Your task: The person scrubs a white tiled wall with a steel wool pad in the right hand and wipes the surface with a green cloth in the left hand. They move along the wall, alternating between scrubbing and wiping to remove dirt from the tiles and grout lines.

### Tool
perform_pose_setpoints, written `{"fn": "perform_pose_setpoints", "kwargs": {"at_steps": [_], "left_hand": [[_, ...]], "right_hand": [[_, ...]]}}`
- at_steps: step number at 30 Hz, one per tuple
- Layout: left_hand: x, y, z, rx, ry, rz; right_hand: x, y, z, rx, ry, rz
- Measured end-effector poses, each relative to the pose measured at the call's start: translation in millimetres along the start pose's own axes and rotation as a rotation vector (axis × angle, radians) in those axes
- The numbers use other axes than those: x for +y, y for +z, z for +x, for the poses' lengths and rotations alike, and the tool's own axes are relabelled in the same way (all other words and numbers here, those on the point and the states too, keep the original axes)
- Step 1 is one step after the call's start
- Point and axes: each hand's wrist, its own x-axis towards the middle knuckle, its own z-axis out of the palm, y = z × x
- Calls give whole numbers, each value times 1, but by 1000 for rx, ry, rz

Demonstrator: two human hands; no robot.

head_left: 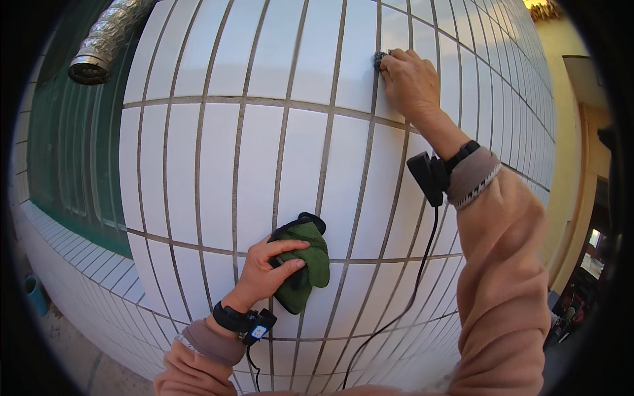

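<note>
White rectangular wall tiles (213,163) with grey grout lines fill the view before me. High on the right, my right hand (412,84) pinches a dark steel-wool scouring pad (380,60) against the tiles, over a grout line. Most of the pad is hidden by my fingers. Lower down, near the middle, my left hand (270,270) grips a bunched green cloth (307,247) with a black edge. That cloth rests on or close to the tiles; contact is hard to tell.
A foil-wrapped duct pipe (104,44) juts out at the upper left, by a green-covered window (74,163) with a tiled sill (89,252). A black cable (421,277) hangs from the device on my right wrist (428,178). A blue bucket (35,294) stands at the lower left.
</note>
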Motion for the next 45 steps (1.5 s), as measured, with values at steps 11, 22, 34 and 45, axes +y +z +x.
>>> {"fn": "perform_pose_setpoints", "kwargs": {"at_steps": [11,22,34,45], "left_hand": [[-6,-5,-1,-12,-19,-11],[-8,-2,-2,1,102,131],[-10,-1,-1,-22,146,162],[-6,-2,0,-40,151,141]], "right_hand": [[65,10,2,-96,214,0],[58,12,-68,-60,235,28],[60,9,-49,-75,-66,-231],[68,24,-106,67,-150,-59]]}}
